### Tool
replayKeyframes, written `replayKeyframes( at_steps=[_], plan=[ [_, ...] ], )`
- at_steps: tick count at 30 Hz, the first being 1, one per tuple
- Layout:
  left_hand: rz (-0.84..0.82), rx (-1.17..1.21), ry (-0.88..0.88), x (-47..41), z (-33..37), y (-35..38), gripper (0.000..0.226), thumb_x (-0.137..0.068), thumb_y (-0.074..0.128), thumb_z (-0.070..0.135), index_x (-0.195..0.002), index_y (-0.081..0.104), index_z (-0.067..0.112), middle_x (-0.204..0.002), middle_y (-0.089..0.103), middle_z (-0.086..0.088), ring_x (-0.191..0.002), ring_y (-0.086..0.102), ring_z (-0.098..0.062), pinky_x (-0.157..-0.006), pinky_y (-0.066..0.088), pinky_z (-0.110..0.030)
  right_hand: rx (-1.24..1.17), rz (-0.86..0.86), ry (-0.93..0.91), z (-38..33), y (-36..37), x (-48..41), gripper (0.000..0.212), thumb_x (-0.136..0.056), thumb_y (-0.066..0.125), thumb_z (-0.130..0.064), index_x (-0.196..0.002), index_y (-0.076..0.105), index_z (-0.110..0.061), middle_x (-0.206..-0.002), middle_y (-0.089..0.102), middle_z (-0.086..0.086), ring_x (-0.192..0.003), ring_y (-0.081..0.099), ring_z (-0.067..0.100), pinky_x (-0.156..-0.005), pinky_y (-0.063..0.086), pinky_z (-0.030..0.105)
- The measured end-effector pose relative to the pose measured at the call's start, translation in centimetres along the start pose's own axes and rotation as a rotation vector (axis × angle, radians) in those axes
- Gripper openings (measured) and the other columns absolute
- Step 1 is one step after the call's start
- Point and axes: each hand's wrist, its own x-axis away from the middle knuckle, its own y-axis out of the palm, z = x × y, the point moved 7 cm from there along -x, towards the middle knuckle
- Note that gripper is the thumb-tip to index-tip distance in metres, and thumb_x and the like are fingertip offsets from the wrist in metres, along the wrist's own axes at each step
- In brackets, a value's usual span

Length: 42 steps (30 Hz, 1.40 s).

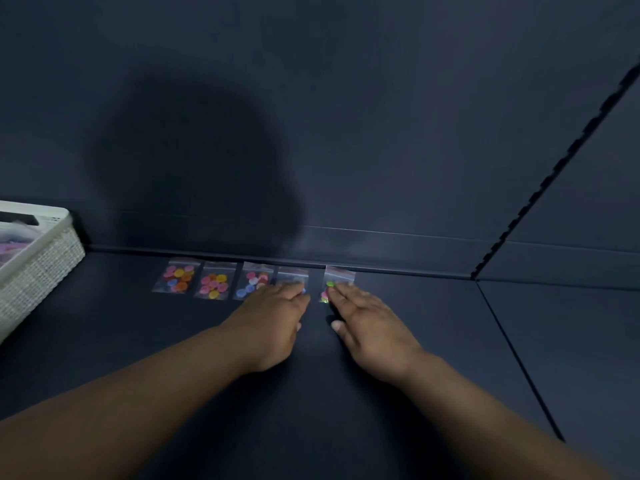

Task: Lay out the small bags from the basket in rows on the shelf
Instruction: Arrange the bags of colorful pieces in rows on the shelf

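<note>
five small bags (214, 280) sit in one row along the back edge of the shelf (415, 341), probably leaving room for later rows. the left hand (273, 320) lies flat, fingers straight, on the fourth bag (292, 274). the right hand (370, 327) likewise presses the fifth bag (340, 274), seemingly squaring both. the basket (41, 268) stands far left.

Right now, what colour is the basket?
The basket is white, clearest in the head view.

Likely a shop, by its dark display shelf (381, 393) and slotted upright (554, 174)
</note>
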Motion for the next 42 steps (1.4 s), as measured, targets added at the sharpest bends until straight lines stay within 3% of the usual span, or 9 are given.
replayKeyframes(
  at_steps=[8,17,23,26,30,33,37,42],
  plan=[
    [-0.002,0.046,-0.008,-0.1,-0.2,0.3,0.057,-0.098,0.039,0.025,-0.15,0.018,0.014,-0.159,0.01,-0.004,-0.146,0.007,-0.017,-0.119,0.008,-0.031,0.012,-0.008,-0.083,-0.5,-0.2,-0.3,0.058,-0.1,0.033,-0.035,-0.151,0.012,-0.02,-0.159,0.009,-0.002,-0.146,0.006,0.012,-0.113,-0.003,0.02],
    [0.03,0.049,-0.011,0.0,-0.3,0.2,0.058,-0.098,0.04,0.025,-0.15,0.016,0.014,-0.159,0.009,-0.005,-0.146,0.007,-0.018,-0.118,0.006,-0.03,-0.025,-0.004,-0.093,-0.8,-0.4,-0.6,0.057,-0.099,0.036,-0.036,-0.15,0.017,-0.021,-0.158,0.013,-0.002,-0.145,0.009,0.012,-0.117,0.001,0.023],
    [0.131,0.059,-0.061,0.9,-1.4,-1.1,0.063,-0.097,0.043,0.032,-0.151,0.012,0.017,-0.16,0.004,-0.001,-0.146,0.002,-0.016,-0.119,0.004,-0.032,-0.052,0.097,-0.081,-2.5,-2.9,-0.7,0.052,-0.098,0.037,-0.037,-0.147,0.026,-0.022,-0.157,0.018,0.0,-0.144,0.014,0.014,-0.117,0.004,0.026],
    [0.225,0.006,-0.165,4.3,-4.4,-3.0,0.063,-0.094,0.046,0.038,-0.149,0.021,0.018,-0.158,0.014,-0.004,-0.145,0.013,-0.018,-0.117,0.01,-0.032,-0.038,0.119,-0.174,-7.0,-4.2,-2.2,0.05,-0.098,0.038,-0.04,-0.144,0.034,-0.021,-0.154,0.026,0.001,-0.141,0.023,0.017,-0.117,0.011,0.028],
    [0.367,-0.054,-0.179,6.2,-6.2,-6.0,0.053,-0.088,0.048,0.039,-0.136,0.046,0.017,-0.147,0.04,-0.011,-0.134,0.038,-0.026,-0.111,0.028,-0.036,-0.011,0.167,-0.214,-9.5,-5.9,-3.5,0.049,-0.095,0.046,-0.037,-0.14,0.041,-0.019,-0.15,0.034,0.003,-0.137,0.031,0.021,-0.114,0.016,0.03],
    [0.373,-0.092,-0.211,7.0,-6.6,-8.2,0.052,-0.088,0.051,0.04,-0.134,0.049,0.014,-0.143,0.045,-0.012,-0.132,0.041,-0.026,-0.109,0.031,-0.036,-0.002,0.214,-0.216,-10.1,-6.6,-4.1,0.048,-0.092,0.053,-0.034,-0.137,0.046,-0.019,-0.147,0.039,0.006,-0.134,0.035,0.025,-0.113,0.021,0.032],
    [0.44,-0.15,-0.321,12.7,-10.9,-11.0,0.055,-0.083,0.054,0.039,-0.129,0.055,0.009,-0.134,0.053,-0.016,-0.122,0.051,-0.033,-0.103,0.038,-0.041,0.007,0.208,-0.301,-16.4,-6.8,-6.0,0.05,-0.09,0.055,-0.036,-0.136,0.047,-0.019,-0.147,0.038,0.006,-0.135,0.035,0.026,-0.112,0.024,0.034],
    [0.443,-0.156,-0.439,20.0,-17.2,-13.3,0.052,-0.085,0.058,0.04,-0.129,0.054,0.012,-0.133,0.054,-0.01,-0.123,0.049,-0.029,-0.103,0.038,-0.038,0.019,0.173,-0.389,-24.7,-6.4,-8.3,0.054,-0.094,0.046,-0.042,-0.143,0.035,-0.023,-0.154,0.026,0.0,-0.141,0.023,0.018,-0.116,0.018,0.031]
  ],
)
